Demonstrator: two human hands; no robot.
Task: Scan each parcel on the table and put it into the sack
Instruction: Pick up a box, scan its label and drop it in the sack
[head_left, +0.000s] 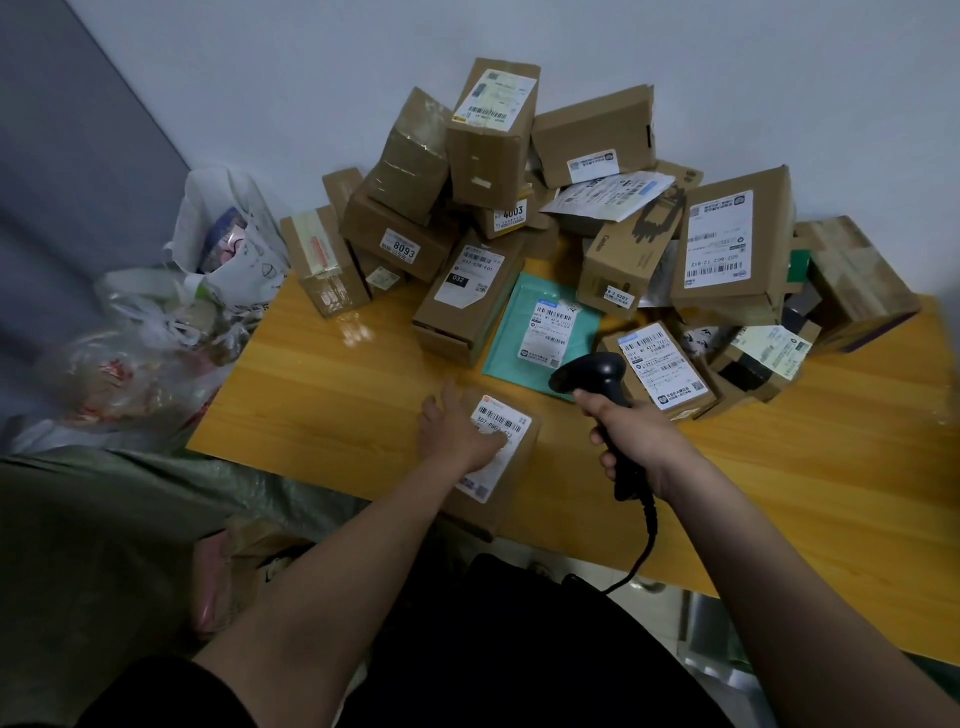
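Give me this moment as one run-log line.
left hand: resting on small box at table edge | right hand: gripping scanner | pile unscanned | sack front-left

Your left hand (457, 434) covers the middle of the label (496, 448) on the small box (511, 467), so its lower print can't be read. The scanner (605, 395) handle disappears inside your right hand (639, 441). Beyond your hands, the lower parcels (519, 218) lie buried in the pile.

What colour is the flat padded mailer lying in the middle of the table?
The padded mailer is teal green with a white label, seen in the head view.
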